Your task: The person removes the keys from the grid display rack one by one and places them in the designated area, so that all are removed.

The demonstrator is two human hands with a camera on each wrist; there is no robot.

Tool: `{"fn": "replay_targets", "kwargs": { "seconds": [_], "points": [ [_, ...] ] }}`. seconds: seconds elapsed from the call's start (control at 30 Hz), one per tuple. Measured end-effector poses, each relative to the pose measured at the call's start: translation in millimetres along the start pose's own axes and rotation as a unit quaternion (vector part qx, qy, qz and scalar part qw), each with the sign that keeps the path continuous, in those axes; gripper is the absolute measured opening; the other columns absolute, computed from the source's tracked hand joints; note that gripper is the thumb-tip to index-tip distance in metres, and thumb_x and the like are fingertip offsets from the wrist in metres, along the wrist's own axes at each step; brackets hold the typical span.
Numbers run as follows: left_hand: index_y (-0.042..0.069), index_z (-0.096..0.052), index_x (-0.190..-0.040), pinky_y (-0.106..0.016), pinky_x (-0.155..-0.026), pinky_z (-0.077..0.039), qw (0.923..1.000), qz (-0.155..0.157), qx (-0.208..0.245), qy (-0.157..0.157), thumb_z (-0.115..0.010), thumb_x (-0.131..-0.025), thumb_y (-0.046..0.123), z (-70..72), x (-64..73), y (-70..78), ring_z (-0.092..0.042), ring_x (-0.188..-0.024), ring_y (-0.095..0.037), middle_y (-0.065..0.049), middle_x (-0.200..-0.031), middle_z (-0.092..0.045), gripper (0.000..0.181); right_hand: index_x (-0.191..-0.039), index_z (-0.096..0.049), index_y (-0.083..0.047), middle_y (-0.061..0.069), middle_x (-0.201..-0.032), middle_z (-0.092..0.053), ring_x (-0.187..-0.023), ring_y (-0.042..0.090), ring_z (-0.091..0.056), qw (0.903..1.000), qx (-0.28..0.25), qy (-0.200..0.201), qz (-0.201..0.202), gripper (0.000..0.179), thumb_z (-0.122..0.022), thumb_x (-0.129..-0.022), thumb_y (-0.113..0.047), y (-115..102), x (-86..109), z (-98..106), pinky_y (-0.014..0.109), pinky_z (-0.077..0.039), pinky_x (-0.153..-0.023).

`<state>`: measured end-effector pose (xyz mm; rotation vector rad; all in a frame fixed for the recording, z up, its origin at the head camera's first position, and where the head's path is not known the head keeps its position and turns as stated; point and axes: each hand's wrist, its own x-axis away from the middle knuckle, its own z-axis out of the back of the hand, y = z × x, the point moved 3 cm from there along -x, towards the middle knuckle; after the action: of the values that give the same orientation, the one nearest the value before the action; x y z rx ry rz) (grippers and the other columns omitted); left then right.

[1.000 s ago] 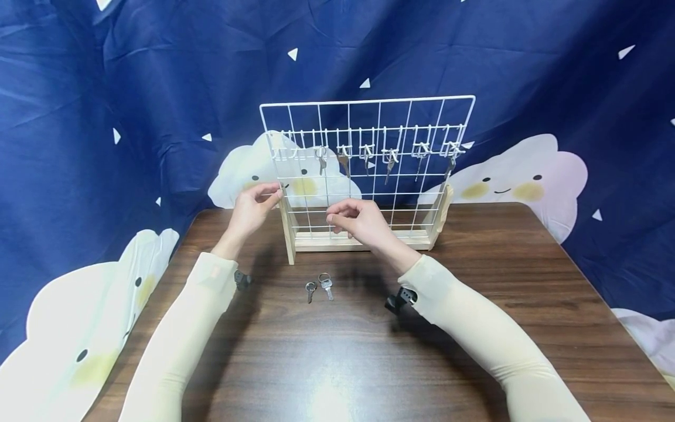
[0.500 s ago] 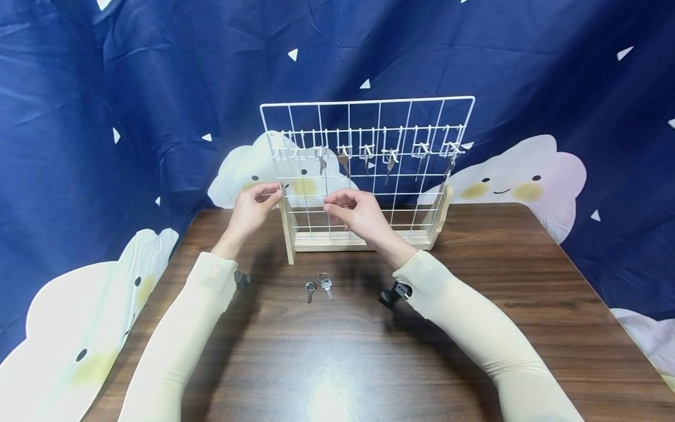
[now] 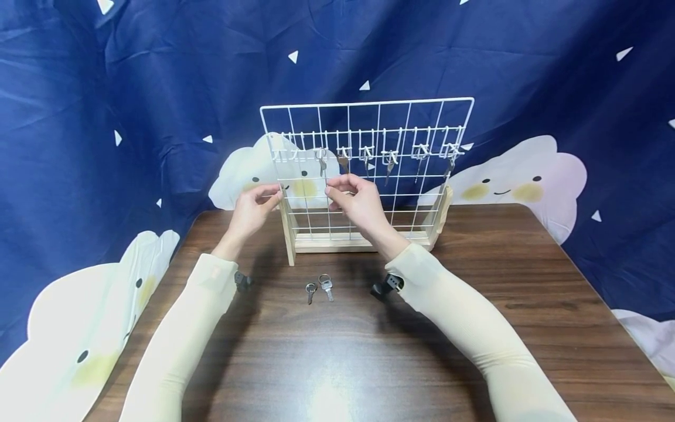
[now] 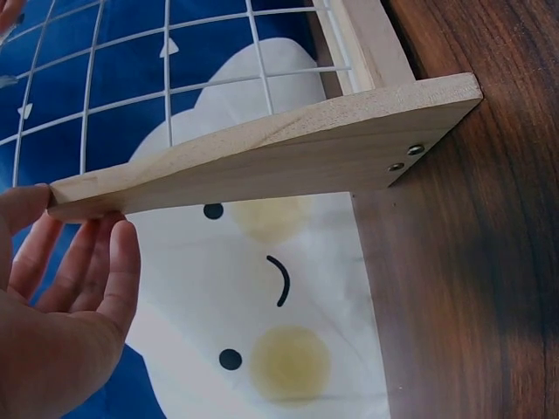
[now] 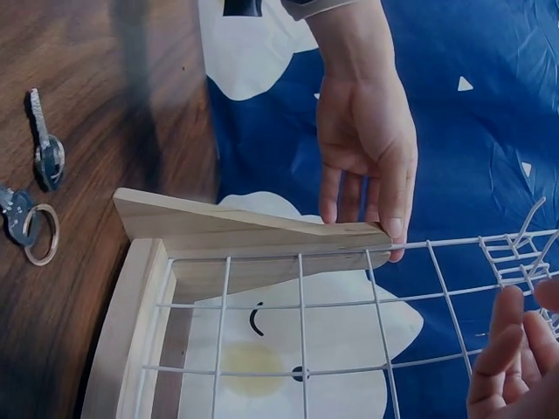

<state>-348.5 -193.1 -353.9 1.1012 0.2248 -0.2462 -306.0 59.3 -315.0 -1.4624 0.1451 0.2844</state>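
Observation:
A white wire grid rack [image 3: 366, 101] stands on the table in a pale wooden base [image 3: 332, 242]. My left hand [image 3: 249, 210] grips the tip of its left wooden side piece [image 4: 262, 161], thumb on the near face and fingers behind. My right hand [image 3: 361, 202] is raised before the grid, fingers loosely bent, with nothing visible between thumb and forefinger. Its fingertips [image 5: 507, 305] are near the wire hooks. Just above them hangs a silver key [image 3: 323, 166]. Beside it hangs a brownish key [image 3: 344, 161], partly behind my right hand.
Several more keys, such as one key [image 3: 390, 161], hang on hooks to the right. The two leftmost hooks, including the hook [image 3: 278, 153], carry no key. Two keys with rings, a dark key [image 3: 310, 291] and a silver key [image 3: 327, 287], lie on the brown table [image 3: 263, 351].
My right hand has risen along the front of the grid toward the hanging keys, its thumb and forefinger spreading slightly. The left hand has stayed on the wooden side piece.

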Motion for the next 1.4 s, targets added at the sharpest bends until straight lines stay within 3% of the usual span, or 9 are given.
{"fn": "replay_targets", "kwargs": {
  "seconds": [0.27,0.33,0.6,0.87,1.13,1.3,1.4],
  "points": [
    [-0.007,-0.06,-0.13,-0.048,-0.095,-0.059,0.9998,0.014,-0.007,-0.009,-0.062,-0.099,0.012,2.5,17.1,36.4,-0.066,-0.114,-0.042,-0.027,-0.132,-0.063,0.037,-0.112,-0.069,-0.006,0.004,-0.092,-0.072,-0.059,0.009,-0.067,0.9989,-0.017,0.038,0.02,0.024,-0.072,-0.09,-0.015,-4.2,-7.5,-4.0,0.018,-0.044,-0.043],
    [-0.007,-0.06,-0.13,-0.048,-0.094,-0.059,0.9998,0.014,-0.006,-0.009,-0.062,-0.099,0.013,2.2,15.6,33.8,-0.066,-0.114,-0.042,-0.027,-0.132,-0.063,0.037,-0.114,-0.069,-0.006,0.006,-0.096,-0.072,-0.06,0.009,-0.067,0.9986,-0.025,0.042,0.02,0.025,-0.072,-0.09,-0.015,-5.7,-8.6,-4.8,0.017,-0.044,-0.043],
    [0.001,-0.064,-0.13,-0.044,-0.093,-0.06,1.0,0.008,0.001,0.0,-0.066,-0.098,0.024,0.1,-0.5,-1.2,-0.068,-0.114,-0.037,-0.021,-0.131,-0.065,0.04,-0.116,-0.069,-0.007,0.011,-0.105,-0.073,-0.059,0.008,-0.066,0.9977,-0.021,0.055,0.033,0.027,-0.072,-0.092,-0.018,-7.4,-14.0,-8.2,0.017,-0.043,-0.042],
    [0.004,-0.066,-0.129,-0.047,-0.093,-0.06,1.0,-0.008,-0.001,0.005,-0.067,-0.097,0.029,0.6,1.6,-2.1,-0.07,-0.11,-0.034,-0.018,-0.129,-0.068,0.04,-0.112,-0.07,-0.011,0.007,-0.109,-0.073,-0.061,0.016,-0.069,0.9964,-0.01,0.075,0.039,0.022,-0.072,-0.092,-0.019,-3.5,-19.2,-10.8,0.016,-0.043,-0.042],
    [0.005,-0.066,-0.129,-0.026,-0.083,-0.063,1.0,-0.002,-0.007,0.002,-0.067,-0.097,0.029,0.8,2.3,-2.8,-0.071,-0.108,-0.032,-0.016,-0.129,-0.068,0.04,-0.108,-0.071,-0.011,0.007,-0.105,-0.076,-0.058,0.009,-0.067,0.9941,-0.007,0.096,0.051,0.019,-0.073,-0.091,-0.019,-5.8,-22.5,-15.3,0.016,-0.047,-0.044],
    [0.005,-0.065,-0.129,-0.041,-0.09,-0.062,1.0,0.002,-0.006,0.001,-0.067,-0.096,0.029,0.8,2.7,-2.6,-0.07,-0.108,-0.033,-0.017,-0.13,-0.067,0.041,-0.106,-0.072,-0.009,0.009,-0.102,-0.077,-0.055,0.007,-0.066,0.9932,-0.007,0.104,0.052,0.018,-0.074,-0.091,-0.018,-7.8,-24.9,-17.3,0.017,-0.045,-0.044],
    [0.005,-0.065,-0.13,-0.043,-0.091,-0.061,1.0,0.002,-0.01,0.001,-0.067,-0.097,0.031,0.7,2.1,-2.3,-0.071,-0.108,-0.033,-0.017,-0.13,-0.067,0.042,-0.105,-0.072,-0.01,0.01,-0.101,-0.077,-0.053,0.006,-0.065,0.9927,-0.001,0.108,0.053,0.017,-0.073,-0.091,-0.019,-8.6,-26.0,-17.7,0.017,-0.041,-0.042]
  ]
}}
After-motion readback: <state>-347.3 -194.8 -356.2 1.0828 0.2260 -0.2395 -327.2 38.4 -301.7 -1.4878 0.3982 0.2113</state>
